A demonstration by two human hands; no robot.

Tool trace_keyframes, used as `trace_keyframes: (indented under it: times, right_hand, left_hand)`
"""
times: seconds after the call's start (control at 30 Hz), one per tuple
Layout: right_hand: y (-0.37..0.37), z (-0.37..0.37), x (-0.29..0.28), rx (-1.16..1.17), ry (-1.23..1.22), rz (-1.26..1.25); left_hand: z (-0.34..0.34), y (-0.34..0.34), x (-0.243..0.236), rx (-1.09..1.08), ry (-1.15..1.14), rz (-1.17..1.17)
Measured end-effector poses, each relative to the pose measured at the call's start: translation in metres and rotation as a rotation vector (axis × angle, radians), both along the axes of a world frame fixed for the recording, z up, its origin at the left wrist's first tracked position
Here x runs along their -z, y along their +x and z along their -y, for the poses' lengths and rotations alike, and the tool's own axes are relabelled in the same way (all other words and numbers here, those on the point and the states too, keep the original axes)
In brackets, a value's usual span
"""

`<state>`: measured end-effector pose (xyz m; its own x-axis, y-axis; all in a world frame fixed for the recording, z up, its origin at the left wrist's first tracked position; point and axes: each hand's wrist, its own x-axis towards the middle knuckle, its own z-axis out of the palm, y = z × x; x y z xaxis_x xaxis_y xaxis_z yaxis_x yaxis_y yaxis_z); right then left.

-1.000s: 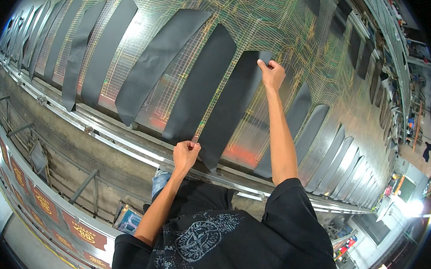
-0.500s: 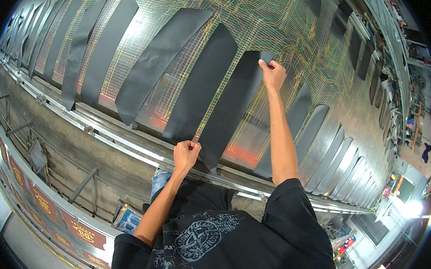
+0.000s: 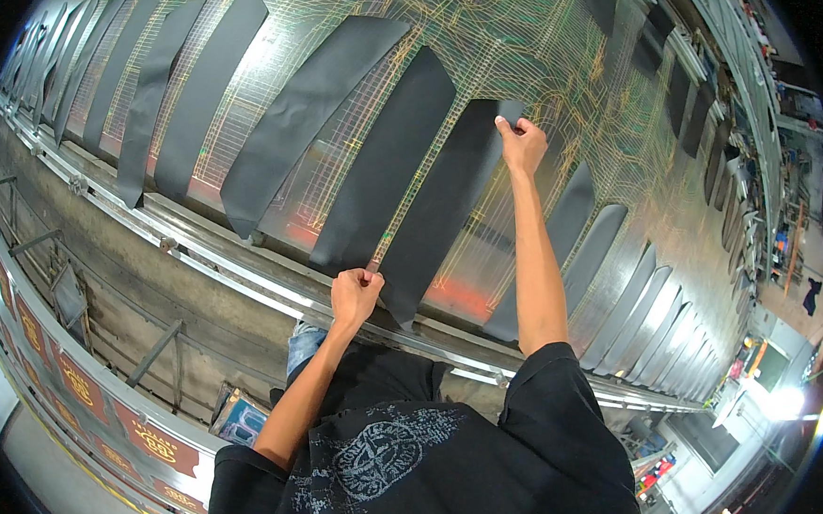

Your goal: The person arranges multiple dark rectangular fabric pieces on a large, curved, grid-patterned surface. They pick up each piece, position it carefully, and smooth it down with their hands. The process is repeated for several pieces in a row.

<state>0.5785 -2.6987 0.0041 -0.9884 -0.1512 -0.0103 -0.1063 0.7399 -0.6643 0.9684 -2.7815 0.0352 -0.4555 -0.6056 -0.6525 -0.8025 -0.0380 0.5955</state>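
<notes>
My right hand (image 3: 519, 142) pinches the upper right corner of a long dark grey sheet piece (image 3: 439, 208), thumb on top, on a long metal table (image 3: 460, 284) printed with dense yellow, green and red lines. My left hand (image 3: 357, 295) is pinched closed at that piece’s lower left corner, by the table’s near edge, gripping it there. A similar dark piece (image 3: 382, 155) lies just left of it, and a creased one (image 3: 314, 122) farther left. Paler grey pieces (image 3: 595, 246) lie to the right of my right forearm.
More pieces (image 3: 171, 93) line the table in both directions and its far side. A metal rail (image 3: 234, 275) runs along the near edge. Below are metal frames (image 3: 154, 353) and a band of brown printed panels (image 3: 159, 447). A bright lamp (image 3: 786, 402) shines at lower right.
Both hands hold the same places as a second ago. The view has shifted very slightly; nothing else has visibly moved.
</notes>
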Motion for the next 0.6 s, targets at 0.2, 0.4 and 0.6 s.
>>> trace_keyframes:
  times: [0.2,0.4,0.6]
  right_hand:
    - [0.002,0.0,0.004,-0.01,0.008,-0.03]
    - [0.004,0.001,0.006,-0.014,0.017,-0.05]
    - [0.025,0.009,0.006,-0.004,0.231,-0.343]
  left_hand:
    - [0.0,-0.001,0.0,-0.026,0.018,0.024]
    - [-0.001,-0.001,0.001,-0.017,0.013,0.027]
    - [-0.002,0.0,0.001,-0.008,0.003,0.031]
